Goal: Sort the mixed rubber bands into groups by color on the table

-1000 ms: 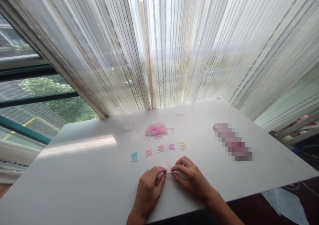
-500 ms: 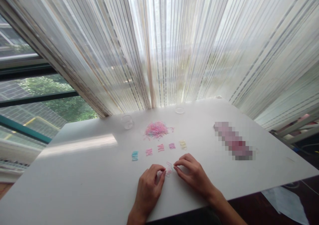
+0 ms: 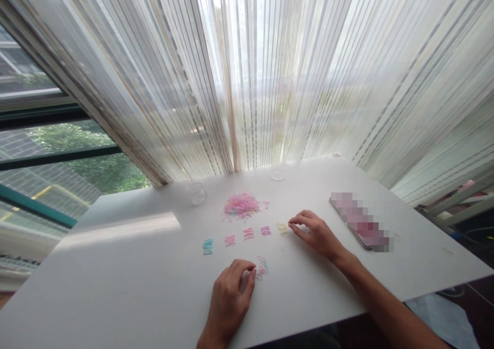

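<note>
My left hand (image 3: 231, 292) rests on the table with thumb and forefinger closed at the left edge of a small loose cluster of thin pink and teal loop-like pieces (image 3: 262, 267). Whatever is in that pinch is too small to make out. My right hand (image 3: 314, 233) has its fingertips pinched at the right side of the yellow group (image 3: 282, 229); any piece between them cannot be told. To the left of the yellow run small groups of purple (image 3: 266, 230), deeper pink (image 3: 247, 233), lighter pink (image 3: 230, 240) and teal (image 3: 207, 246) pieces.
Behind the row lies a mostly pink heap (image 3: 242, 206) of similar pieces. A clear round container (image 3: 197, 194) and a clear lid-like disc (image 3: 277, 175) stand near the back edge. A pixelated, phone-like object (image 3: 358, 220) is on the right. Striped curtains (image 3: 262, 81) hang behind the white table (image 3: 127, 287).
My right hand has moved from the loose cluster up and right to the yellow group. My left hand has stayed beside the cluster, almost still.
</note>
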### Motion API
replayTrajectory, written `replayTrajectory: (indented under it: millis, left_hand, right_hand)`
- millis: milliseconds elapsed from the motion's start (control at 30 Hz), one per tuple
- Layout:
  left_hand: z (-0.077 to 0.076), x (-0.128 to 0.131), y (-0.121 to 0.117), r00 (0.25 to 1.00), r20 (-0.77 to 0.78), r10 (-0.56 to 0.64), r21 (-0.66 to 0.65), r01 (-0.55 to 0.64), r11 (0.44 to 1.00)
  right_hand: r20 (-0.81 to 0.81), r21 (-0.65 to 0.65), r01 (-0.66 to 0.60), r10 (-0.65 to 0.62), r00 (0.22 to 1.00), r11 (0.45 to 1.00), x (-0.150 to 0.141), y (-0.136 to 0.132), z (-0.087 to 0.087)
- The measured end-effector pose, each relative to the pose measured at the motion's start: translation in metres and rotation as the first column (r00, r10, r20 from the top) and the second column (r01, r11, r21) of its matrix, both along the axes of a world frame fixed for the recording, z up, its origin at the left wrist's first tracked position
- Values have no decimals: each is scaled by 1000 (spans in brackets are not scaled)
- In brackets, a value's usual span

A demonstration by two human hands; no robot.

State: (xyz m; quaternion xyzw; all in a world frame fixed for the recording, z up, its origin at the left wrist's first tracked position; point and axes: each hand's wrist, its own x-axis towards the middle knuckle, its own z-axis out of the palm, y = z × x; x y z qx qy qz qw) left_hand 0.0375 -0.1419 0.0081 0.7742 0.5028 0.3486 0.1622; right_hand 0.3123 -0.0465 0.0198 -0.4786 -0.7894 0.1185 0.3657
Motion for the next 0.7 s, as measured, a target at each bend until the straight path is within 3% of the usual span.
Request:
replayTrajectory:
  millis: [267, 567, 700]
  left_hand:
    - [-1, -1, 0, 1000, -23, 1, -10, -2, 1000]
    - [2, 0, -1, 999, -29, 16, 1, -16, 1000]
    - [-1, -2, 0, 995, -5, 99, 33, -99, 995]
  right_hand:
    - [54, -16, -19, 19, 998, 1000, -4, -1, -9]
    - [21, 8, 19, -19, 1000, 1000, -3, -9, -2]
    - [26, 21, -24, 24, 999, 999, -14, -27, 3]
